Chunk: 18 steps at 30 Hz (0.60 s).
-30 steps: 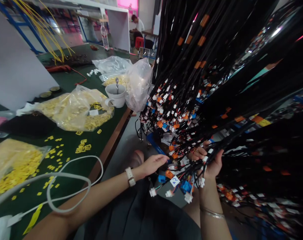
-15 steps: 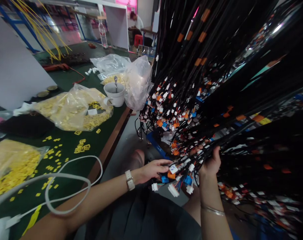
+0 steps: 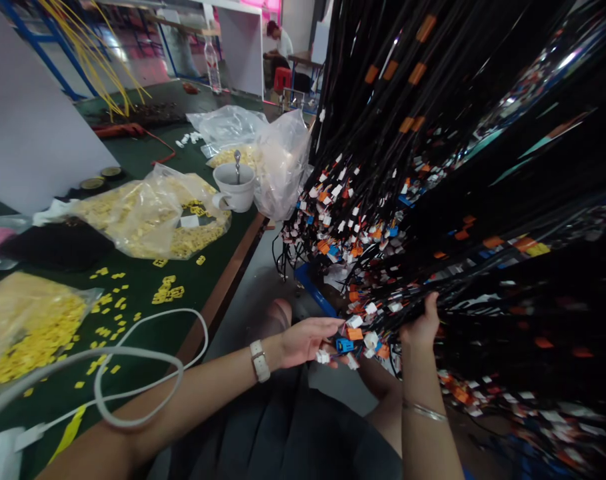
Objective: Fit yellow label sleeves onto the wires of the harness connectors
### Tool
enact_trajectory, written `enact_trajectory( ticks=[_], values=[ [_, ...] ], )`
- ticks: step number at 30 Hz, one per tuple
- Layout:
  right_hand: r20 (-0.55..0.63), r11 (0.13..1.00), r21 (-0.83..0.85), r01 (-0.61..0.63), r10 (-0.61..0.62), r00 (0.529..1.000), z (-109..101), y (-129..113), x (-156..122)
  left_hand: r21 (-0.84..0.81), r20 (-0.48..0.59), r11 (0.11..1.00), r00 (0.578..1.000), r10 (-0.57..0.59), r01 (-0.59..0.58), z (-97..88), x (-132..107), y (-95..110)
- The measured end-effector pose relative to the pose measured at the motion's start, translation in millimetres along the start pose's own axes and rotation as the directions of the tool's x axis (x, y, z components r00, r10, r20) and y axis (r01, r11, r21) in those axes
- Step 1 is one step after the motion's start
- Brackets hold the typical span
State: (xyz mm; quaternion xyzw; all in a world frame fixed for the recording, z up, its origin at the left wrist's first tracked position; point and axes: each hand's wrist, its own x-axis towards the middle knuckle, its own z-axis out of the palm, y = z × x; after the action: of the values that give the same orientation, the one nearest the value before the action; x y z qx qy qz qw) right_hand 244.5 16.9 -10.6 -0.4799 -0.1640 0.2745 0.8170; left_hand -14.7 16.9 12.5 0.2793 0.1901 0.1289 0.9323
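Note:
A big mass of black wire harnesses point(image 3: 433, 167) hangs in front of me, their ends tipped with white, orange and blue connectors. My right hand point(image 3: 421, 325) is wrapped around one bundle of these wires, thumb up. My left hand point(image 3: 307, 340), a white watch on its wrist, has its fingers curled on the small connectors point(image 3: 350, 340) at that bundle's end, a blue one and white ones among them.
To my left a green workbench point(image 3: 147, 313) carries bags of yellow parts point(image 3: 143, 220), loose yellow pieces, a white cup with a spoon point(image 3: 235, 187), clear bags and a white cable loop point(image 3: 133, 373). A person sits far back point(image 3: 280, 40).
My right hand has drawn the bundle up and tightened round it. My left hand has moved in from beside the connectors and closed on them.

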Motion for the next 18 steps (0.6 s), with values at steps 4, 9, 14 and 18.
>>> enact_trajectory(
  ticks=[4, 9, 14, 18],
  values=[
    [-0.007, 1.000, -0.015, 0.008, -0.009, 1.000, -6.0, 4.5, 3.2, 0.002, 0.007, 1.000, 1.000, -0.003, 0.003, -2.1, 1.8, -0.5],
    [-0.012, 0.999, -0.037, 0.014, -0.014, 1.000, -3.4, 4.6, -0.1, 0.105, -0.066, 0.994, 0.998, -0.016, 0.023, -8.1, 6.0, -1.7],
    [-0.058, 0.998, -0.056, 0.003, -0.006, 0.998, 13.1, 1.5, -11.1, 0.369, -0.202, 0.929, 0.977, 0.064, 0.015, -11.9, 10.1, -2.7],
    [-0.153, 0.990, -0.141, 0.021, -0.043, 0.987, 23.2, 5.1, -15.3, 0.765, -0.326, 0.642, 0.834, 0.445, -0.044, -16.1, 15.2, -4.7]
  ],
)
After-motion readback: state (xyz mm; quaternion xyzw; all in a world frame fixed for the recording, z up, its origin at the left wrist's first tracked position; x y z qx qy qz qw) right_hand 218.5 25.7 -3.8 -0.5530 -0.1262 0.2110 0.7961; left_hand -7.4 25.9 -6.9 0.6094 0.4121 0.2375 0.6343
